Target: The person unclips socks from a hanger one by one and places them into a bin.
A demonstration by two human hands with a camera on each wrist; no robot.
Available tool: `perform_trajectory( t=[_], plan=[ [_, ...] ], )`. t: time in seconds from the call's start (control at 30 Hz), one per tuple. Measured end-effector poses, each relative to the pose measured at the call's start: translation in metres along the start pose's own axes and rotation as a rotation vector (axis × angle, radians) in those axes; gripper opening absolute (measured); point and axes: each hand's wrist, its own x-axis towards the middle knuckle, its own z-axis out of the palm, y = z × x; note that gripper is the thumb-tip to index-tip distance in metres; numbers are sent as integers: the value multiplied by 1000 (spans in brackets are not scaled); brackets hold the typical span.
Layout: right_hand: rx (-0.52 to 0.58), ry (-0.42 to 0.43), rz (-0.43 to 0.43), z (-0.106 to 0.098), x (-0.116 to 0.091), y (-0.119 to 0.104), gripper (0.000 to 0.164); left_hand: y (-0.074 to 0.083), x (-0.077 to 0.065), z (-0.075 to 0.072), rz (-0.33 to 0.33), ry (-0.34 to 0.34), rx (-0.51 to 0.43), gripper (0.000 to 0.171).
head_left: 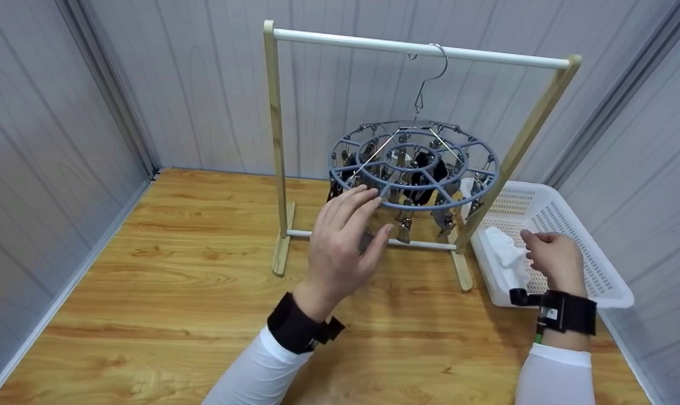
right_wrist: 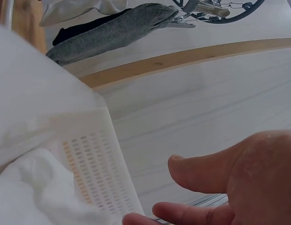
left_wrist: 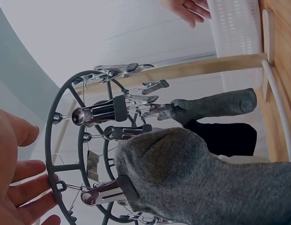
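Observation:
My left hand [head_left: 340, 242] is at the near-left rim of a round blue-grey clip hanger [head_left: 413, 208], its fingers extended and fingertips against the ring. Beside it, a metal clip [left_wrist: 105, 193] grips a dark grey sock [left_wrist: 173, 173]. Behind that hang another grey sock [left_wrist: 218, 104] and a black sock [left_wrist: 225, 139]. Over the white basket [head_left: 576, 242] is my right hand [head_left: 557, 259], thumb and fingers apart with nothing between them. A crumpled white cloth [head_left: 506, 250] lies in the basket, just left of this hand.
The hanger's hook hangs from the white top bar [head_left: 362, 42] of a rack with wooden posts [head_left: 275, 124]. Its right post stands between the hanger and the basket. Pale panel walls [head_left: 205, 84] enclose the wooden tabletop [head_left: 177, 292] at the back and both sides.

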Motion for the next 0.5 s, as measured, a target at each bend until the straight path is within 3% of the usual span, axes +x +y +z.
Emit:
perform_trajectory(
  t=[0.5],
  plan=[
    [-56,20,-178,11,-12,-22,72,4,1,-2,68,-17,-53,40]
  ],
)
